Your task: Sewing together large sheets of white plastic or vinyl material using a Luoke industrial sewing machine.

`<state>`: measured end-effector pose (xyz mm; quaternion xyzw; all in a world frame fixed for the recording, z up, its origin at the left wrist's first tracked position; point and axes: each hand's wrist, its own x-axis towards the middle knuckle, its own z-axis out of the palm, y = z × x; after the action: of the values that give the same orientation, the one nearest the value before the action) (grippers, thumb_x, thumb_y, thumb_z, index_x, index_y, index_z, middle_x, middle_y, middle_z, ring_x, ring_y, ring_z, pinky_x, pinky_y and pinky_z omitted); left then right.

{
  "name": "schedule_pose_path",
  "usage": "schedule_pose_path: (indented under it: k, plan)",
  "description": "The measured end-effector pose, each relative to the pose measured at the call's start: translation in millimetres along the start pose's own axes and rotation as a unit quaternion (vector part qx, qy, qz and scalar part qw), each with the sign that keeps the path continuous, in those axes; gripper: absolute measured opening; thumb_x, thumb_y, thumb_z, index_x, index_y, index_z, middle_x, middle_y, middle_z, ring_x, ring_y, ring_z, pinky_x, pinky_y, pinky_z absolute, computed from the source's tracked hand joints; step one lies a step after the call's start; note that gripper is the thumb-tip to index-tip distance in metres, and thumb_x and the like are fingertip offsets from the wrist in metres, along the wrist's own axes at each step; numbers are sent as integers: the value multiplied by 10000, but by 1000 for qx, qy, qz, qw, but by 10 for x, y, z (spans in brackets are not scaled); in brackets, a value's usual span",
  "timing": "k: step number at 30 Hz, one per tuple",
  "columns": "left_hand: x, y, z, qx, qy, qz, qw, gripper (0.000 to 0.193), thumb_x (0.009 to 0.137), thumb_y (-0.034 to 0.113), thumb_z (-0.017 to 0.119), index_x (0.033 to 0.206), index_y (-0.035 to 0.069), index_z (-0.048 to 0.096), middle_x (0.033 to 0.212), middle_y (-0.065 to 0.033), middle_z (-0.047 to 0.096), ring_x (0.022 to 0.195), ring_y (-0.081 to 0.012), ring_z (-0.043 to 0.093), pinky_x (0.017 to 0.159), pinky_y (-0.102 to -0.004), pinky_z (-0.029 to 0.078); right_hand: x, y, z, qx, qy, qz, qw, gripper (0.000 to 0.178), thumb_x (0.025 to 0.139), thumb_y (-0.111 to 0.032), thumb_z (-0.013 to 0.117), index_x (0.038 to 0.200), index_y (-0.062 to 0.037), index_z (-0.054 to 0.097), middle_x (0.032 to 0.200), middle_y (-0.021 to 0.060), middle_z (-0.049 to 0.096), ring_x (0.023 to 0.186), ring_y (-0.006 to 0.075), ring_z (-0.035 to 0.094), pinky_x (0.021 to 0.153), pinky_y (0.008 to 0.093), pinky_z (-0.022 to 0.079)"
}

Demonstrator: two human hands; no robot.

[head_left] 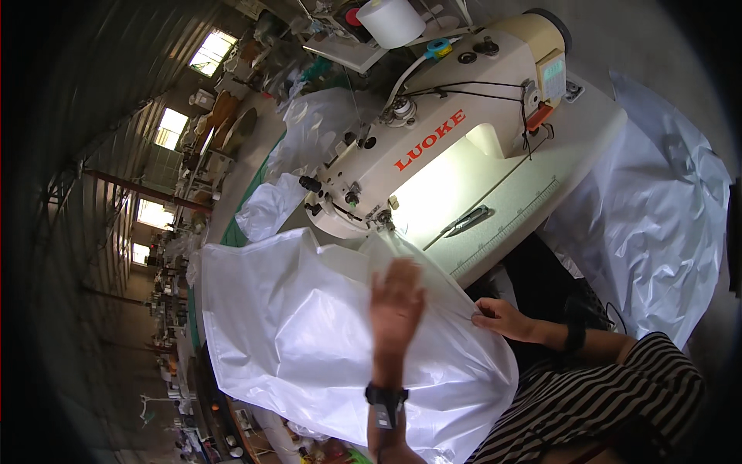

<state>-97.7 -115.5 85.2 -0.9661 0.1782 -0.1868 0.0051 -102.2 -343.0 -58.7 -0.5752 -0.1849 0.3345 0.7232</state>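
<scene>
A large sheet of shiny white plastic-like fabric spreads over the table and hangs toward my lap. Its far corner reaches the needle area of a sewing machine, whose lamp lights the bed. My left hand, blurred by motion, is over the fabric just short of the needle, fingers stretched out and holding nothing. At the near right edge of the fabric, my right hand pinches the border between thumb and fingers. Thread snips lie on the machine bed, right of the needle.
Another crumpled white sheet hangs off the table's right side. Behind the machine head lies more bunched white material. A cone of white thread stands above at the back. Cluttered worktables run along the left, below bright windows.
</scene>
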Motion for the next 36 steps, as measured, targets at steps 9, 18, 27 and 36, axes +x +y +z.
schedule_pose_path:
  k: [9, 18, 27, 36]
  plan:
    - [-1, -394, -49, -70, -147, -172, 972, 373, 908, 201, 618, 1238, 32, 578, 1296, -147, 580, 1259, -306, 514, 950, -483, 491, -47, -559, -70, -228, 4, -25, 973, 361, 944, -161, 569, 1258, 2, 496, 1007, 208, 670, 921, 328, 674, 796, 382, 527]
    - [57, -450, 851, -79, 29, -95, 992, 340, 934, 120, 537, 1260, 43, 595, 1354, -120, 577, 1280, -321, 512, 1075, -467, 367, 276, -914, -96, -575, 148, -245, 766, 298, 842, -289, 700, 1055, -93, 629, 900, 52, 604, 845, 221, 584, 740, 350, 433]
    - [71, -452, 778, -65, 23, -93, 993, 477, 865, 36, 525, 1341, 53, 514, 1330, -114, 592, 1280, -332, 498, 1063, -447, 380, 1470, -850, 109, -597, 159, -173, 767, 161, 877, -227, 623, 906, -68, 623, 840, 75, 638, 777, 240, 653, 706, 351, 484]
    - [99, -526, 794, -129, 15, -99, 987, 460, 854, 6, 473, 1308, 11, 548, 1333, -157, 575, 1288, -339, 477, 1097, -468, 350, 1390, -918, 181, -705, 129, -228, 659, 83, 813, -115, 622, 872, -58, 632, 788, 96, 636, 723, 260, 658, 702, 358, 496]
